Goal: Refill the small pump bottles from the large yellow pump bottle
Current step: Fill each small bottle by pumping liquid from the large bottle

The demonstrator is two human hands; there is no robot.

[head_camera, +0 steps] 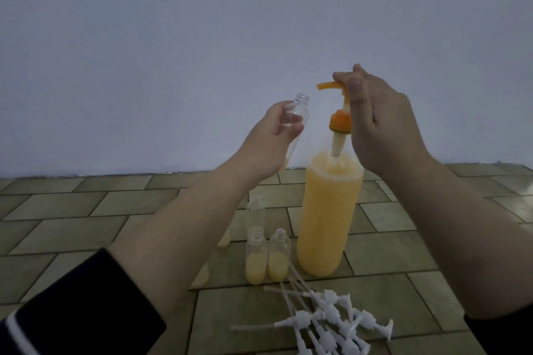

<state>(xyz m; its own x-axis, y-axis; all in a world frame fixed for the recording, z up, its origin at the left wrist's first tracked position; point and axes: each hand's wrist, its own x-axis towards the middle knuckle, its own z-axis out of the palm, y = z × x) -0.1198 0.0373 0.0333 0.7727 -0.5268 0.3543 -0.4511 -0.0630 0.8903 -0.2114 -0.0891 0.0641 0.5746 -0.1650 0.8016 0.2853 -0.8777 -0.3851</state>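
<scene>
Tiled floor (115,210): white pumps (331,323) beside large bottle (328,219); left hand (268,138) grips small bottle (96,112), right hand (383,127) orange pump (340,118).

text: none legible | labels: none on bottles | brands: none | numbers: none
</scene>
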